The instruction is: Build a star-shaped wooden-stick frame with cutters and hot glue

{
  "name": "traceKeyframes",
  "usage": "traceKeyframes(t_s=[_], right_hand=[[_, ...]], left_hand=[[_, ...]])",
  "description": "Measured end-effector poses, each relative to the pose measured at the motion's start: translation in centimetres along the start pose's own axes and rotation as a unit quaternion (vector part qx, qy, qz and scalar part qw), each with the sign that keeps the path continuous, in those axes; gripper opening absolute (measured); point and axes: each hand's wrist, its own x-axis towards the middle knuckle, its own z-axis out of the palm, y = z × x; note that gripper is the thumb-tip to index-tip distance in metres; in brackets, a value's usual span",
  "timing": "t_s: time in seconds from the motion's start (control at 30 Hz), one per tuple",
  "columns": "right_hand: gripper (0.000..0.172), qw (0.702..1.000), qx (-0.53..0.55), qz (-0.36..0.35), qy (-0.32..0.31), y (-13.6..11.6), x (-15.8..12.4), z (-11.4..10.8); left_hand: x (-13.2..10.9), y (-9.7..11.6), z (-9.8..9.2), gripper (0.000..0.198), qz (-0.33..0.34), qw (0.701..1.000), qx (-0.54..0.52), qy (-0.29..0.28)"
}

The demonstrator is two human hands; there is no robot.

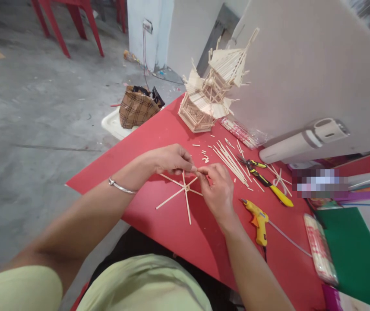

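Observation:
My left hand (175, 159) and my right hand (216, 186) meet fingertip to fingertip above the red table (159, 218). Both are closed in a pinch, and whatever lies between the fingers is too small to make out. Just below them rests a star of thin wooden sticks (172, 199), its arms spreading from a small centre. Right of my right hand lies a yellow glue gun (258, 222). Loose sticks (232, 162) and short cut pieces (206, 159) are scattered beyond my hands.
A stick-built tower (204, 97) stands at the table's far corner. Yellow-black cutters (269, 183), another stick star (280, 178), a white tumbler (296, 144) and a stick packet (320, 248) lie to the right. A plaid bag (137, 108) sits beyond the left edge.

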Motion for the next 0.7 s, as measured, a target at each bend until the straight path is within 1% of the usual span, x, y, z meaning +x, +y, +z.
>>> traceKeyframes(t_s=[0.1,0.17,0.23,0.3,0.4,0.47,0.57,0.7], right_hand=[[0.02,1.0,0.015,-0.002,-0.013,0.2,-0.2,-0.1],[0.019,0.999,0.004,-0.01,-0.044,0.4,-0.4,-0.1],[0.019,0.996,-0.008,-0.03,-0.087,0.6,-0.7,0.0],[0.021,0.99,-0.015,-0.058,-0.131,0.6,-1.0,0.1],[0.023,0.979,-0.03,-0.096,-0.179,0.5,-1.0,0.2],[0.023,0.973,-0.049,-0.113,-0.197,0.6,-0.7,0.2],[0.022,0.964,-0.073,-0.132,-0.217,0.8,-0.1,0.2],[0.022,0.956,-0.083,-0.147,-0.238,1.0,0.4,0.2]], left_hand=[[0.3,-0.3,0.0,0.021,-0.006,1.0,-0.006,-0.022],[0.4,-0.6,0.0,0.02,0.0,0.999,0.033,-0.022],[0.6,-0.9,-0.2,0.018,0.017,0.996,0.091,-0.005],[0.7,-1.2,-0.5,0.017,0.044,0.989,0.137,0.033],[0.9,-1.4,-0.9,0.019,0.067,0.981,0.164,0.083],[1.0,-1.5,-1.0,0.02,0.069,0.98,0.168,0.086],[0.9,-1.4,-0.9,0.019,0.07,0.981,0.166,0.077],[0.8,-1.1,-0.5,0.02,0.073,0.978,0.175,0.082]])
